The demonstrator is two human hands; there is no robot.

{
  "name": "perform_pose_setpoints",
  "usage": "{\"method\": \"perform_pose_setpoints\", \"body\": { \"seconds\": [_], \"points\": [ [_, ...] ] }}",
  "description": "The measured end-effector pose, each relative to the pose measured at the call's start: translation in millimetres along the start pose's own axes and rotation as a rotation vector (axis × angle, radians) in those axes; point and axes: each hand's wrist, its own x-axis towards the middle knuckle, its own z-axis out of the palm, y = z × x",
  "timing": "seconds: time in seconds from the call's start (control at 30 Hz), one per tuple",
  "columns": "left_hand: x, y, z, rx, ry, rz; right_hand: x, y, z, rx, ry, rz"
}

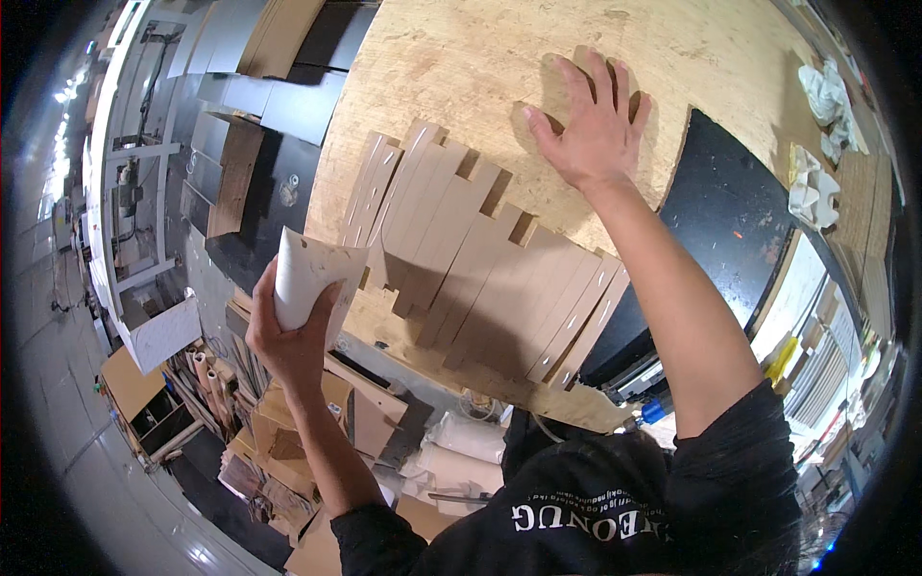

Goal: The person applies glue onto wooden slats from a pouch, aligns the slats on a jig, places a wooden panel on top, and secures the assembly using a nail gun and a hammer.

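Observation:
My left hand grips a curved white sheet, held upright near the left edge of a round plywood tabletop. My right hand lies flat, fingers spread, on a small tan board piece far out on the tabletop. Between the hands, several long tan board strips lie side by side in an overlapping fan across the near part of the tabletop.
A black surface adjoins the plywood on the right, with white crumpled rags beyond it. Cardboard pieces and boxes are piled on the floor below left. White machinery and dark panels stand at the left.

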Motion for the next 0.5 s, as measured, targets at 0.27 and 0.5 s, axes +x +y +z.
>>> {"method": "perform_pose_setpoints", "body": {
  "seconds": [0.27,0.5],
  "points": [
    [-6,6,1,-0.009,-0.01,-0.02,2,0,-1,-0.015,-0.033,0.019],
    [28,45,23,-0.078,0.058,0.126,1,1,-3,-0.013,-0.058,0.023]
  ]
}}
